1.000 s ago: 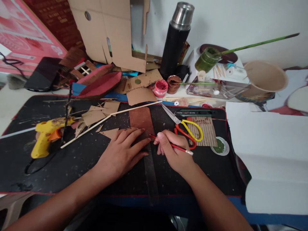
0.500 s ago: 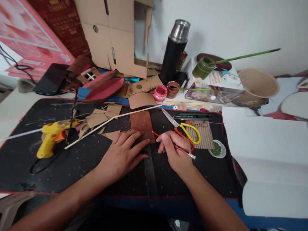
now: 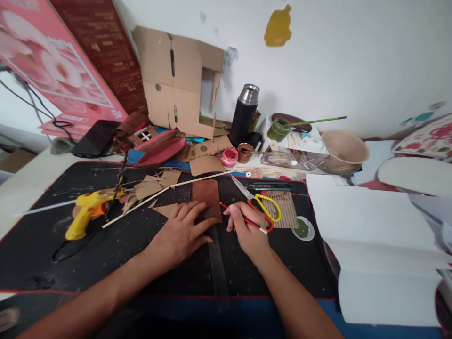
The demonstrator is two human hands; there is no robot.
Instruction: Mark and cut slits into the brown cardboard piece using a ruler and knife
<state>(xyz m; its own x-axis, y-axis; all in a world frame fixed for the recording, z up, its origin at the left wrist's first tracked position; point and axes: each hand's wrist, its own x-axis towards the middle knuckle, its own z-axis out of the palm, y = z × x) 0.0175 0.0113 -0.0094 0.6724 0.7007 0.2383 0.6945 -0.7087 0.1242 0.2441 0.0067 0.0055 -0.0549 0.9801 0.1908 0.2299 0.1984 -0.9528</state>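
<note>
My left hand (image 3: 181, 230) lies with fingers spread over a brown-painted piece of cardboard (image 3: 207, 190) and the upper end of a clear ruler (image 3: 218, 268). The ruler runs from under that hand toward the near edge of the black mat. In my right hand (image 3: 250, 230) is a red pencil (image 3: 249, 221), its tip by the right edge of the brown piece and its white eraser end pointing right. Scissors (image 3: 259, 200) with yellow and orange handles lie just beyond my right hand.
A yellow glue gun (image 3: 86, 209), a thin stick (image 3: 141, 203) and cardboard scraps (image 3: 148, 187) are on the left. To the right are a utility knife (image 3: 270, 186), corrugated card (image 3: 282, 212) and a lid of green paint (image 3: 303, 229). Behind stand a black thermos (image 3: 243, 115) and paint jars (image 3: 229, 157).
The camera view has tilted up, so more wall shows and the desk things sit lower and smaller. Both hands keep about the same place on the brown piece, pencil still held.
</note>
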